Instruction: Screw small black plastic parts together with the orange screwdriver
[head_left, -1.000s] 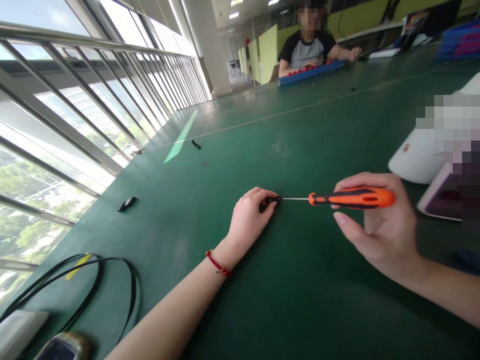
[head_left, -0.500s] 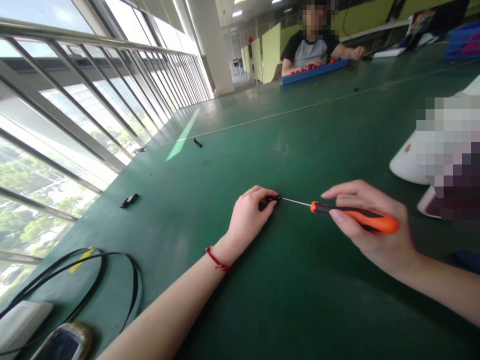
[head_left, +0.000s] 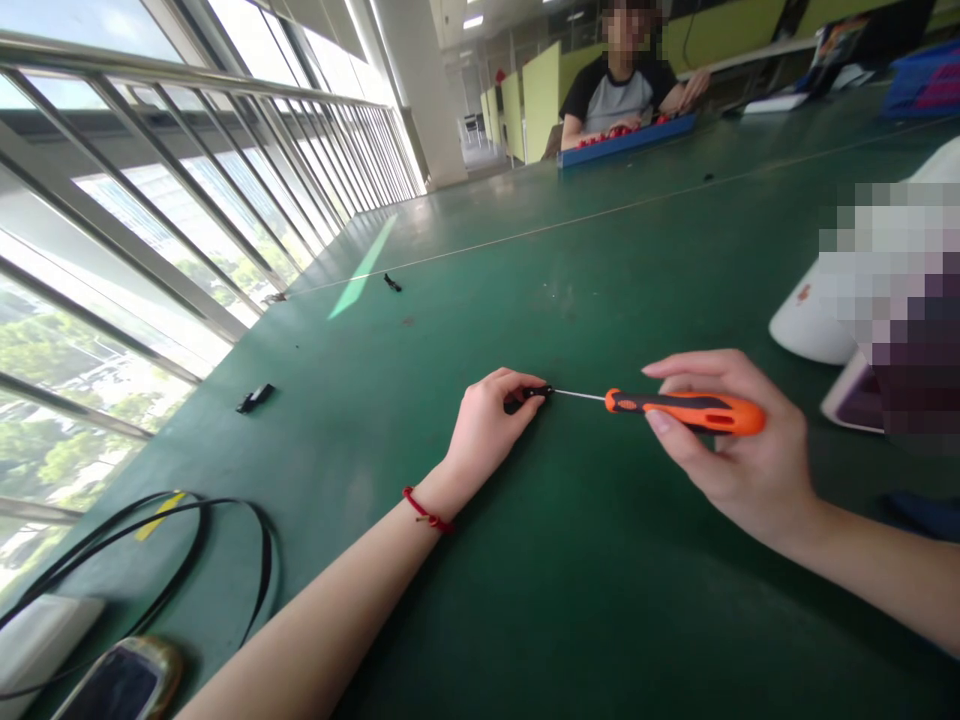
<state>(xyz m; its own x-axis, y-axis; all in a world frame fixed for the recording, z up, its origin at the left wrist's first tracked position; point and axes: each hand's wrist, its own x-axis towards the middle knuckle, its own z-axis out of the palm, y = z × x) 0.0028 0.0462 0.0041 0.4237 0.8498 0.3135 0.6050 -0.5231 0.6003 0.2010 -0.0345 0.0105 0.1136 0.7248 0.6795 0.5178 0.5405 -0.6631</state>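
My left hand (head_left: 487, 415), with a red cord bracelet at the wrist, pinches a small black part (head_left: 537, 391) low over the green table (head_left: 480, 320). The orange and black screwdriver (head_left: 697, 410) lies nearly level in my right hand (head_left: 742, 440), its handle between thumb and fingers. Its thin metal shaft points left, and the tip meets the black part at my left fingertips. Finer detail of the part is hidden by my fingers.
Black pieces (head_left: 256, 398) (head_left: 392, 283) lie at the left. A black cable (head_left: 266, 560), white box (head_left: 45, 640) and phone-like device (head_left: 124, 680) sit lower left. White objects (head_left: 810, 310) stand right. Across the table, a person (head_left: 619, 95) sits behind a blue tray (head_left: 637, 143).
The screwdriver handle has turned in my right hand and sits slightly further left and higher. Both hands appear shifted a little left. The person's raised hand across the table has moved left and up.
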